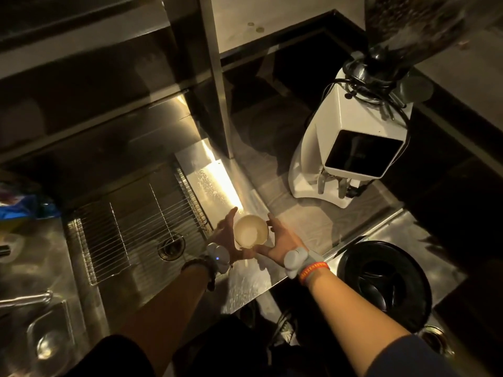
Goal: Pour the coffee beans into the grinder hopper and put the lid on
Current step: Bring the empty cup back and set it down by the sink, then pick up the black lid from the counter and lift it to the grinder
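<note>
A small cream bowl sits between my two hands over the steel counter's front part, and its inside looks bare. My left hand cups its left side with fingers spread. My right hand holds its right side and underside. The white coffee grinder stands at the back right. Its clear hopper, dark with beans, reaches the top edge of the view. I cannot see a hopper lid.
A steel sink with a wire rack and a drain lies left of the bowl. A black round bin opening is set in the counter at the right. A steel post rises behind the bowl. Blue packaging lies far left.
</note>
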`<state>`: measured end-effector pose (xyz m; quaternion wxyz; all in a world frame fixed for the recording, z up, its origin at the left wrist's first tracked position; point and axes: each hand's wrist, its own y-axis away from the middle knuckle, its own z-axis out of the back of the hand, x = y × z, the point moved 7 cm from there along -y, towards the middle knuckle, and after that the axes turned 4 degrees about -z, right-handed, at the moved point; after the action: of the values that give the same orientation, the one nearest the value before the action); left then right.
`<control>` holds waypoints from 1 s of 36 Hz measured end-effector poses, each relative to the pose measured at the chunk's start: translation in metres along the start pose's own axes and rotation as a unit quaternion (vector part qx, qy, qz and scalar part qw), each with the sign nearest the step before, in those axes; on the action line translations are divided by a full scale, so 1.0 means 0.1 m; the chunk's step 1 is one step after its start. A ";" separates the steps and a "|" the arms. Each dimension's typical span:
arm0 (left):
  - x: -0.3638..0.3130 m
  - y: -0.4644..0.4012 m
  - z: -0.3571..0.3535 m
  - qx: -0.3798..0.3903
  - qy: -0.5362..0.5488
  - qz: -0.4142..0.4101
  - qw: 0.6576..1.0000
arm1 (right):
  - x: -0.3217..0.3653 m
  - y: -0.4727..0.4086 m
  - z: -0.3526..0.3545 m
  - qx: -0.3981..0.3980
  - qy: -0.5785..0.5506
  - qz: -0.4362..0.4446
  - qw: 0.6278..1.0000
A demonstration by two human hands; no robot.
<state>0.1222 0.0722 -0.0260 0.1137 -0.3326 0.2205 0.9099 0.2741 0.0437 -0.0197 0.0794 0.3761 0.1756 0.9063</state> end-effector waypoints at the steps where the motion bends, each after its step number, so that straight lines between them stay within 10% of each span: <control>1: 0.01 -0.01 0.01 -0.010 -0.009 0.003 1.000 | -0.03 0.00 0.04 -0.008 0.003 -0.001 1.000; 24: -1.28 -0.30 -0.75 0.078 -0.101 -0.129 0.983 | -1.67 0.85 1.31 -0.142 -0.112 -0.165 0.970; 36: -1.50 -0.47 -1.69 0.170 -0.149 -0.045 0.973 | -2.95 1.43 1.29 -0.159 -0.098 -0.323 0.928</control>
<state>0.3452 0.0236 -0.0581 0.2405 -0.1786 0.3373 0.8925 0.5720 -0.1367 -0.0737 0.4429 0.3682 0.1327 0.8066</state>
